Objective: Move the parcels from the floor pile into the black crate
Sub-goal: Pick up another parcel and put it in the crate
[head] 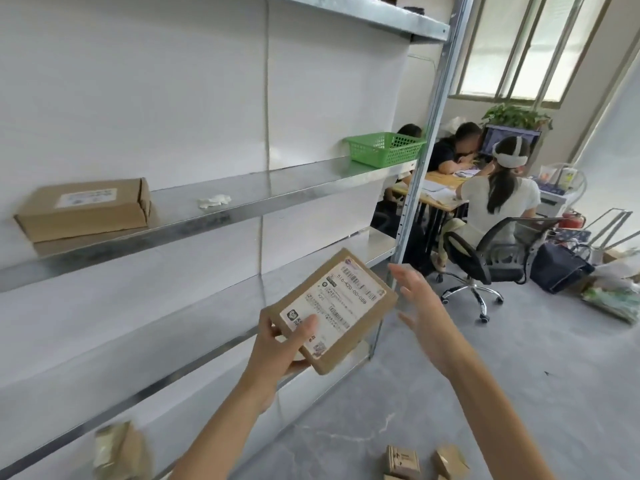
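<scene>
Nearest, a few small brown floor parcels lie on the grey floor, just right of the foot of the metal shelf rack. On the rack's lowest visible level, toward its left, sits a brown package, too blurred to tell more.

In front of the rack's right end, the left hand holds a flat brown parcel in the air, tilted, with its white label facing up. The grip pinches the parcel's near corner, thumb on the label and fingers underneath. The right hand hangs just beside the parcel's right edge without touching it. Its grip is spread, the fingers straight, with nothing in it.

On the rack's middle shelf, a labelled cardboard box rests at the left end on a flatter one. A crumpled white scrap lies mid-shelf, and a green basket stands at the right end.

Beyond the rack's right upright, people sit at a table strewn with papers, one of them on a black office chair. Farther right of the rack, a dark bag stands on the floor. A leafy plant sits below the window.
</scene>
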The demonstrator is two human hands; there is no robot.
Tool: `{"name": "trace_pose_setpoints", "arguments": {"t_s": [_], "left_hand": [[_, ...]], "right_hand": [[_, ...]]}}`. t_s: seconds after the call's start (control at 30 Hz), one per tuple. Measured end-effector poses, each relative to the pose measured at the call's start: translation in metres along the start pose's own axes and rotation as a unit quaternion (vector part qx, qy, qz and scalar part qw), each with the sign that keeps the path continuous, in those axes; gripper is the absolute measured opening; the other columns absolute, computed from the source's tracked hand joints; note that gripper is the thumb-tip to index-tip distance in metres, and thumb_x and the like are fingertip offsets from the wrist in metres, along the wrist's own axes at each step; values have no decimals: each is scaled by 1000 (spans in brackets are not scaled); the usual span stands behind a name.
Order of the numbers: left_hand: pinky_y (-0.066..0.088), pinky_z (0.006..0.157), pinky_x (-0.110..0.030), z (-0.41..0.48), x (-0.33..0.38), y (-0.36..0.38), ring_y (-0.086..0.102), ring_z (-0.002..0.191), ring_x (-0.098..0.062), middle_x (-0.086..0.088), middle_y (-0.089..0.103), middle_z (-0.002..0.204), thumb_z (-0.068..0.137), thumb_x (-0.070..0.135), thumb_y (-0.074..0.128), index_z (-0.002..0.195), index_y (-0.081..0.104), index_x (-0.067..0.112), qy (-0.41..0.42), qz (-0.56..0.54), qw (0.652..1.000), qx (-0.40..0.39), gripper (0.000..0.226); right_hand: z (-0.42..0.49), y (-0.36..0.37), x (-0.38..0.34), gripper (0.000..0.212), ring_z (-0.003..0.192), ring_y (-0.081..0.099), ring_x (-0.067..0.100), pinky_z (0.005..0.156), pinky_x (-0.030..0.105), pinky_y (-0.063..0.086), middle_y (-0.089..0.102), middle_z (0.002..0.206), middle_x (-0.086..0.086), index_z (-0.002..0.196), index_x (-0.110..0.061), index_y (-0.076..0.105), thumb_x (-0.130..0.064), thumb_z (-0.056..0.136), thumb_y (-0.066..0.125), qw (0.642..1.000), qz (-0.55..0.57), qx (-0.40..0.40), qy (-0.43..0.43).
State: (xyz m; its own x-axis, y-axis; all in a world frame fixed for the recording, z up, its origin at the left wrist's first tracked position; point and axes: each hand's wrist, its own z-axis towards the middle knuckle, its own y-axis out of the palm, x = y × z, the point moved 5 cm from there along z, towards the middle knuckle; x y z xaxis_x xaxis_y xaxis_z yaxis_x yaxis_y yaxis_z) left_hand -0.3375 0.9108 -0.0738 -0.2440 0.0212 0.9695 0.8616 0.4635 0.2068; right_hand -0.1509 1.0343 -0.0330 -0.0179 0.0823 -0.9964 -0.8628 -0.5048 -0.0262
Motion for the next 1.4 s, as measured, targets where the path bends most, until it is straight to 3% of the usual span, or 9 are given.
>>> {"name": "trace_pose_setpoints", "arguments": {"t_s": [0.1,0.2,0.3,0.4,0.5,0.6,0.73,1.03,1.4], "left_hand": [[58,58,-34,-21,-2,10,72,80,-13,-2,68,100,53,42,80,107,42,22,40,-61,993,90,69],[59,63,-37,-42,-16,37,72,84,-16,-2,66,101,64,33,81,108,38,19,49,-70,987,137,63],[57,79,-38,-65,-29,61,69,93,-14,0,66,103,62,48,81,103,42,19,28,17,987,155,63],[47,85,-27,-87,-32,63,59,108,-10,2,63,115,62,70,67,101,49,23,7,109,979,173,63],[39,106,-36,-106,-29,63,45,127,-9,10,48,135,62,71,67,125,41,30,17,129,980,151,80],[56,81,-27,-132,-25,72,62,107,-5,12,55,128,62,58,75,132,33,40,35,73,984,157,83],[53,57,-16,-178,-28,60,69,79,1,11,63,109,71,40,77,125,35,43,67,64,972,215,68],[57,62,-26,-323,-44,8,70,87,-5,6,62,115,67,37,80,126,39,37,85,27,960,265,72],[56,60,-22,-490,-81,-22,70,79,-3,6,62,109,71,37,78,113,42,33,36,67,944,320,55]], "right_hand": [[-22,8,15,64,130,38,6,105,41,37,41,129,-32,132,-56,34,-80,74,47,999,21,-30,35],[-42,30,29,80,119,55,12,97,43,48,49,133,-18,136,-57,24,-73,68,62,991,51,-113,57],[-49,24,30,66,107,66,15,80,33,57,65,121,-11,133,-42,36,-44,77,72,986,105,-126,29],[-58,2,28,59,102,69,15,73,25,57,68,118,-8,127,-43,44,-37,78,74,981,105,-158,27],[-73,-2,29,55,102,69,15,74,26,58,68,117,-9,123,-51,47,-35,77,73,972,73,-223,33],[-99,7,29,62,107,67,15,77,27,57,67,120,-8,130,-46,42,-34,78,73,959,63,-273,49],[-140,27,21,58,106,67,16,76,27,57,67,119,-7,126,-48,45,-36,78,74,945,56,-316,54],[-266,90,17,66,106,67,13,77,26,57,67,120,-10,132,-47,40,-38,76,75,922,52,-379,57],[-420,128,29,66,98,70,14,69,22,57,70,113,-7,137,-38,37,-29,82,73,900,49,-421,99]]}}
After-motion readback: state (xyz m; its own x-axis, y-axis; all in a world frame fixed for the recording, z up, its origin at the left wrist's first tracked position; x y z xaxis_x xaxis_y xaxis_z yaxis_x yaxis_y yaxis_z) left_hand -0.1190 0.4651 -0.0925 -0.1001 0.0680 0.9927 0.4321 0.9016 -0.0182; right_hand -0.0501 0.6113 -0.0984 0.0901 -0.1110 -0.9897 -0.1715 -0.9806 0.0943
